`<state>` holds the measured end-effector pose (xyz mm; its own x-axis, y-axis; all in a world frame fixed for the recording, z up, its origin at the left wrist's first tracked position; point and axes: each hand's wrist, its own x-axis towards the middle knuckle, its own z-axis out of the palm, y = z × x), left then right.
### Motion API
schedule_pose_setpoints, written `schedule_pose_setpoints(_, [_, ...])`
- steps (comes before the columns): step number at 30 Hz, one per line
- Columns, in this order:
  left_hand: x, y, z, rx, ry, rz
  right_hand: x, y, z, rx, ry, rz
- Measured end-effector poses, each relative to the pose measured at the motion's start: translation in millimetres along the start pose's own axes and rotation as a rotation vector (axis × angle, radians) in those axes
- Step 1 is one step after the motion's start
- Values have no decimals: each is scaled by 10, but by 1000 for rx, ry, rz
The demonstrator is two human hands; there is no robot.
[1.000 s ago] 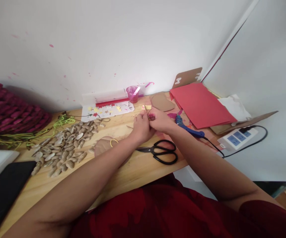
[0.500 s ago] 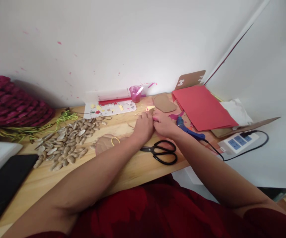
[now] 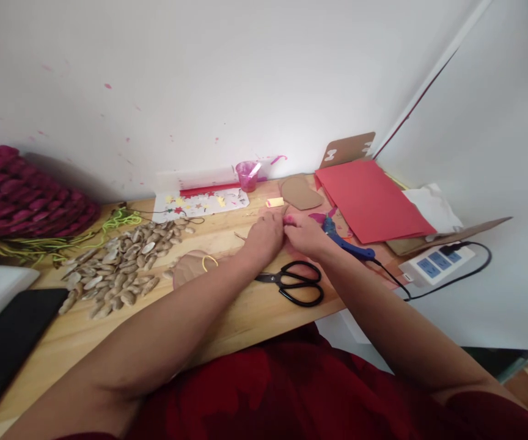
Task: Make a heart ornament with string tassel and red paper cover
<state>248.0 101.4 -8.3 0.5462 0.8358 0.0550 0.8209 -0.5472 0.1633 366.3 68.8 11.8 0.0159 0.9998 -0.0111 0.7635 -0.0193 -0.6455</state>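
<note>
A small brownish piece (image 3: 285,209) shows only its tip between the left hand (image 3: 266,233) and the right hand (image 3: 303,234), close together above the pale wooden table (image 3: 234,327). Both hands' fingers are bent and bunched; whether they pinch the piece I cannot tell. Just beyond lies a small cream-yellow block (image 3: 275,202). A white wall (image 3: 200,73), flecked with pink, rises behind the table. The left forearm hides the blade tips of black-handled metal scissors (image 3: 278,280) and part of a flat brown cardboard shape (image 3: 187,267). A magenta, scaly-textured object (image 3: 21,198) is cut off at the left edge.
</note>
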Motion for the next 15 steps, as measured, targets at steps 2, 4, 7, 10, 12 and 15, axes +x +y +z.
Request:
schedule_pose_setpoints(2, [7, 1, 0, -3, -2, 8, -22, 9, -3, 66, 9, 11])
schedule_pose_setpoints(4, [17, 2, 9, -8, -2, 19, -42, 20, -11, 128, 18, 20])
schedule_pose_setpoints(7, [41, 1, 30, -13, -2, 26, -55, 38, -5, 232, 33, 36])
schedule_pose_setpoints(10, [66, -9, 53, -22, -6, 32, -62, 47, 31, 357, 50, 66])
schedule_pose_setpoints(12, [78, -19, 66, -35, -11, 34, -77, 43, 52, 449, 63, 96])
schedule_pose_setpoints(15, [82, -37, 72, -80, -22, 40, -132, 28, 52, 566, 87, 138])
